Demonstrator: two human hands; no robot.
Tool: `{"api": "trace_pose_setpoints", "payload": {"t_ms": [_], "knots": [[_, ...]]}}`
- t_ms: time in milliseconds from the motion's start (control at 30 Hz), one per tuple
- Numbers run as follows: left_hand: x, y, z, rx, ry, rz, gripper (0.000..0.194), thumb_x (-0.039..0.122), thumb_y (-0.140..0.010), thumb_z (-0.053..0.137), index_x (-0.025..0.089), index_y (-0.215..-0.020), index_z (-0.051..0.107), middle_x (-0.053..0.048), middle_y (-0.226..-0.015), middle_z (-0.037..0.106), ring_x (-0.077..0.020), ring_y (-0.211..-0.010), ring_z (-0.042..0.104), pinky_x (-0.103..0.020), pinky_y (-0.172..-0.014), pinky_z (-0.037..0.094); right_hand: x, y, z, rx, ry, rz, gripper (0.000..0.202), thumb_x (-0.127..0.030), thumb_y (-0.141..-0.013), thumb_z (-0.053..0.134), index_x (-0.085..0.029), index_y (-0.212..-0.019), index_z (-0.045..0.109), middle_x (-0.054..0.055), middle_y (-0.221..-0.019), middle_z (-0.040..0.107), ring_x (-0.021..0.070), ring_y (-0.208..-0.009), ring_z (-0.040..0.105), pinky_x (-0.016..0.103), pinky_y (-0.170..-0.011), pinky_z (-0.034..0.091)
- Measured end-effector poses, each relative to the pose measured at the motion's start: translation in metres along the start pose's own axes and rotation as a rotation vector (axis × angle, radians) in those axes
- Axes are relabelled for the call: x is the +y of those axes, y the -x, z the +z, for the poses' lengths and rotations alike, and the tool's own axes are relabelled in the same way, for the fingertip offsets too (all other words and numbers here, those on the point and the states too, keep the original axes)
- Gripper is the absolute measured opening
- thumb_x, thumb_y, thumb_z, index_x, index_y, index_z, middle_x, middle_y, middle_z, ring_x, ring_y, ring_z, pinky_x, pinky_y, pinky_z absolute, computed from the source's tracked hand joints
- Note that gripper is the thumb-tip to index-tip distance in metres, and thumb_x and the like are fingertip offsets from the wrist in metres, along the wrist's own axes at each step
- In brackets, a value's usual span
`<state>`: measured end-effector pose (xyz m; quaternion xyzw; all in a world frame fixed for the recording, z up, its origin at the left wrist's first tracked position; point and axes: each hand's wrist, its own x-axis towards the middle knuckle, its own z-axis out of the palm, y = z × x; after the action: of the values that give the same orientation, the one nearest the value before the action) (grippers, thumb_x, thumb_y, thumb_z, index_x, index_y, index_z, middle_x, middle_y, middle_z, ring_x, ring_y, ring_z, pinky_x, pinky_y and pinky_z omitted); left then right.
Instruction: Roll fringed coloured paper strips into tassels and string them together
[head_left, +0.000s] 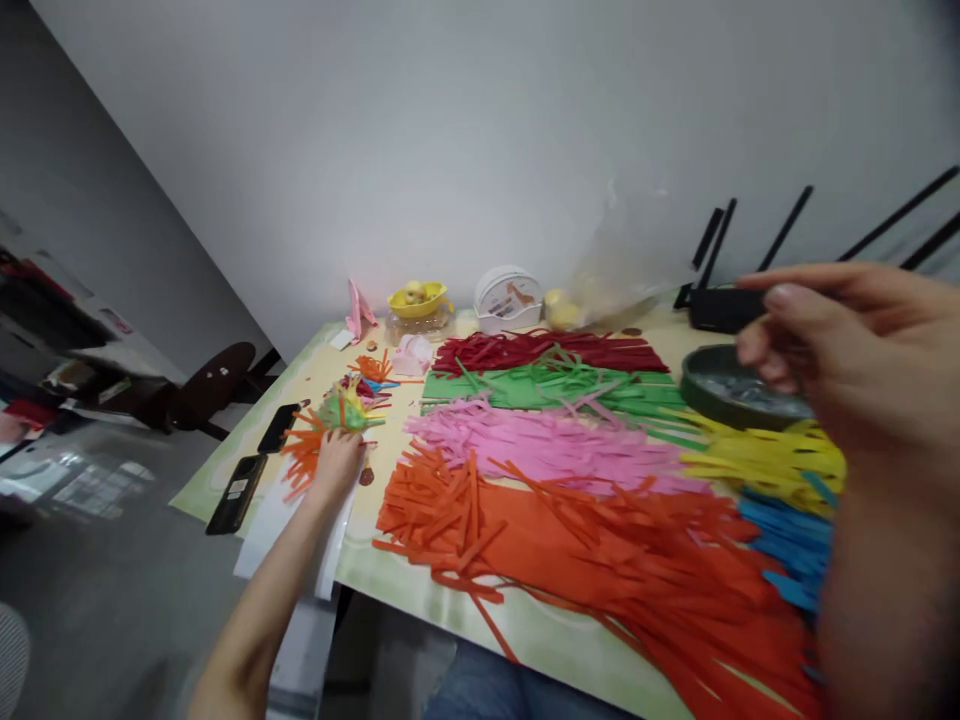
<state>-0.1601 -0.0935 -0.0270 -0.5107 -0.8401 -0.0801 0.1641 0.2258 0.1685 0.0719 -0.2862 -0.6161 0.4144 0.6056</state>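
Note:
At the table's left side, my left hand [341,458] has its fingers on a bundle of coloured paper strips [343,410], with orange strips [301,452] beside it; its fingertips are mostly hidden. My right hand [847,340] is raised at the right, thumb and fingers pinched together; anything between them is too small to make out. It is above a dark round dish [739,385]. Fringed strips lie in rows: dark red [555,350], green [555,388], pink [547,438] and orange [585,540]. Yellow strips [772,458] and blue strips [787,540] lie at the right.
Two phones [237,492] and white sheets [262,525] lie at the left edge. Along the wall stand a yellow bowl [417,302], a white giraffe box [508,300], a plastic bag [619,265] and a black router [724,308] with antennas. A brown chair [214,385] is beyond.

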Motion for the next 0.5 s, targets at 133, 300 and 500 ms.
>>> {"api": "trace_pose_setpoints", "payload": {"t_ms": [133, 300, 500], "knots": [[0.051, -0.016, -0.016, 0.094, 0.084, 0.129, 0.019, 0.025, -0.088, 0.048, 0.017, -0.093, 0.065, -0.014, -0.107, 0.068, -0.0307, -0.105, 0.054, -0.047, -0.093, 0.037, -0.015, -0.016, 0.005, 0.024, -0.063, 0.085, 0.021, -0.036, -0.087, 0.060, -0.017, -0.093, 0.068, -0.004, -0.046, 0.051, 0.0032, -0.035, 0.037, 0.024, -0.039, 0.024], [0.204, -0.027, -0.026, 0.051, 0.660, 0.768, 0.020, 0.021, -0.089, 0.047, 0.021, -0.099, 0.064, -0.009, -0.100, 0.070, -0.0221, -0.094, 0.064, -0.037, -0.087, 0.049, -0.010, 0.007, -0.028, 0.009, 0.169, 0.068, 0.027, -0.039, -0.087, 0.057, -0.017, -0.100, 0.066, 0.000, -0.067, 0.065, 0.0086, -0.047, 0.054, 0.021, -0.046, 0.045], [0.401, 0.001, -0.025, -0.310, 0.822, 1.194, 0.024, 0.016, -0.089, 0.046, 0.018, -0.100, 0.068, -0.012, -0.100, 0.071, -0.0238, -0.096, 0.066, -0.038, -0.088, 0.051, 0.022, 0.092, -0.185, -0.119, 0.794, 0.096, 0.024, -0.031, -0.087, 0.053, -0.015, -0.091, 0.070, 0.009, -0.091, 0.072, 0.0189, -0.080, 0.066, 0.029, -0.072, 0.050]]}}
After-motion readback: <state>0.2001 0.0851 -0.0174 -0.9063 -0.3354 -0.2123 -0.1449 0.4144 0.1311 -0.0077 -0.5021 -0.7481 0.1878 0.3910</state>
